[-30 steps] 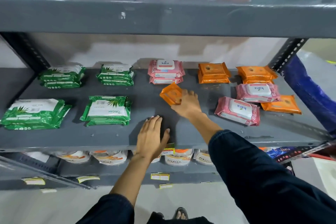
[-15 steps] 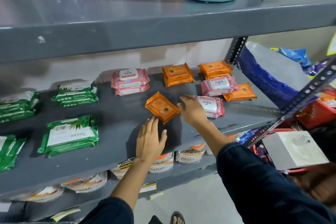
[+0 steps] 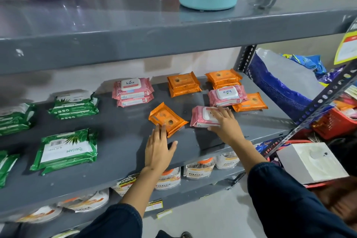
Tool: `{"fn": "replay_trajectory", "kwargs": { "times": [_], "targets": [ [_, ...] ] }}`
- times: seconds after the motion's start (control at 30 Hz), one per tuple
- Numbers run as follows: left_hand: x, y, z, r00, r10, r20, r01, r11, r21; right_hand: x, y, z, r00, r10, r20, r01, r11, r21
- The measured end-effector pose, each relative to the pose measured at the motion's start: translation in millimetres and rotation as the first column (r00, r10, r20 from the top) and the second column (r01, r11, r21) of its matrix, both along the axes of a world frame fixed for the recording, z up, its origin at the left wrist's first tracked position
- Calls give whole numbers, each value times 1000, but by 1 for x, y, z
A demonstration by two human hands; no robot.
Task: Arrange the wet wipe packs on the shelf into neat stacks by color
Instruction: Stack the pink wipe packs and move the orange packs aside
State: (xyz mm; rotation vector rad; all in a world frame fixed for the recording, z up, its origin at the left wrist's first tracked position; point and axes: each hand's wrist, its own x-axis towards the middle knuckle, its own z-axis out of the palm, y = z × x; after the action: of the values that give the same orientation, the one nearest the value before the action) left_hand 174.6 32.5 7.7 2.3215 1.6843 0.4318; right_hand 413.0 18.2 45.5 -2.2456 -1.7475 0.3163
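The grey shelf point(image 3: 119, 141) carries wet wipe packs in 3 colours. Green: 5 groups are in view at the left, already stacked; the nearest full one point(image 3: 65, 149) lies at the front, and 2 are cut by the frame edge. Orange: 2 stacks at the back point(image 3: 183, 84) point(image 3: 223, 78), 1 single pack at the right point(image 3: 251, 102), and 1 loose pack point(image 3: 167, 119) lying skewed mid-shelf. Pink: 1 stack of 2 at the back point(image 3: 133, 91), 1 pack point(image 3: 228, 95) resting on orange packs, and 1 loose pack point(image 3: 204, 119).

Step in hand: gathering the loose packs.

- The right hand point(image 3: 225, 125) lies on the loose pink pack, fingers curling round its near edge.
- The left hand point(image 3: 157, 150) lies flat, fingers spread, tips touching the loose orange pack.

Next move, as judged: lift each loose pack onto its own colour stack, square to it.
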Motion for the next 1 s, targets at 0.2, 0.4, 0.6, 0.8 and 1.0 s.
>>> {"fn": "replay_trajectory", "kwargs": {
  "times": [0.2,0.4,0.6,0.8,1.0],
  "targets": [
    [-1,-1,-2,997,-50,-52,52,998,34,1,1,5,999,-36,-29,39,993,114],
    [6,-3,-5,979,-173,-108,177,984,22,8,-6,10,992,-115,-60,124,976,180],
    [35,-14,6,968,-191,-162,207,974,89,1,-4,30,989,-115,-93,138,945,296],
    [83,-25,12,923,-302,-238,317,948,24,-12,0,58,994,-100,-39,108,918,382],
    [96,-28,7,922,-339,-189,336,941,-46,-10,-5,66,994,-111,6,101,925,367]
  ]
}}
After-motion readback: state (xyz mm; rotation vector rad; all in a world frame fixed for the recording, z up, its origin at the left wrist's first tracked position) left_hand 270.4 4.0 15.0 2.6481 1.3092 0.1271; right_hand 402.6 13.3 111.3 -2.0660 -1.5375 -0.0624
